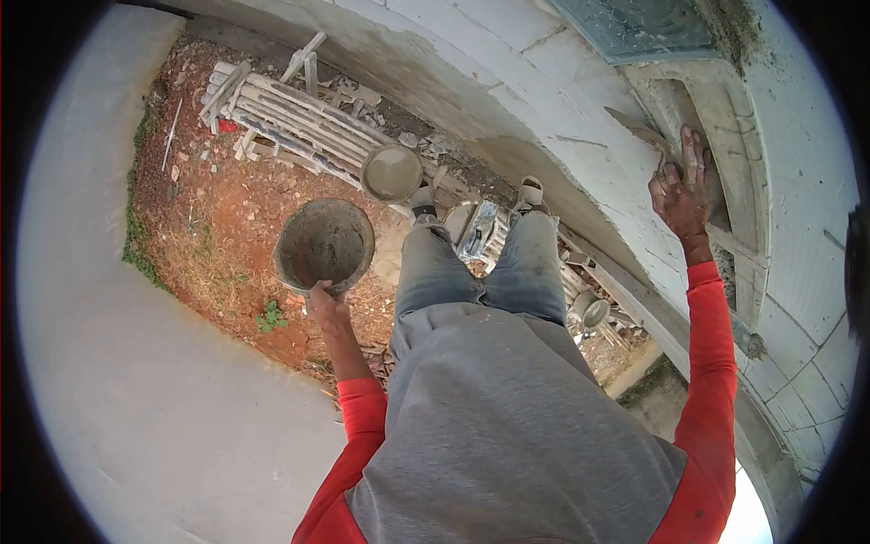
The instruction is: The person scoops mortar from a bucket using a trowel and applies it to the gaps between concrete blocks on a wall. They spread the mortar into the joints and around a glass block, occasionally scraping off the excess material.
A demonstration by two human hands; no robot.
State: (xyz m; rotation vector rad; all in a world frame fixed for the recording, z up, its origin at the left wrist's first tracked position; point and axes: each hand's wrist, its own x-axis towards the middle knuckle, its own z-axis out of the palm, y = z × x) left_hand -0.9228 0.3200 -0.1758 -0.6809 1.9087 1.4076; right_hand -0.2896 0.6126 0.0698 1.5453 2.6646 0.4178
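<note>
A round, dark bucket [323,243] crusted with grey mortar hangs out to my left, its mouth facing up. My left hand [327,304] grips its near rim, and only a grey residue shows inside. On the right, my right hand [681,192] is at the block wall [589,104], closed around a trowel. The mortar-coated trowel blade [637,126] points away from the fingers toward the upper left. One or two fingers stretch along a recessed opening [678,109] with grey mortar around its frame; the trowel's handle is hidden in my palm.
Below, my feet stand on a narrow support beside a pail of grey liquid [391,173]. A whitish slatted bamboo scaffold [294,113] stretches left over rubble and red soil [217,218]. Another small container [594,314] lies low right. A grey concrete surface [181,381] spans the left.
</note>
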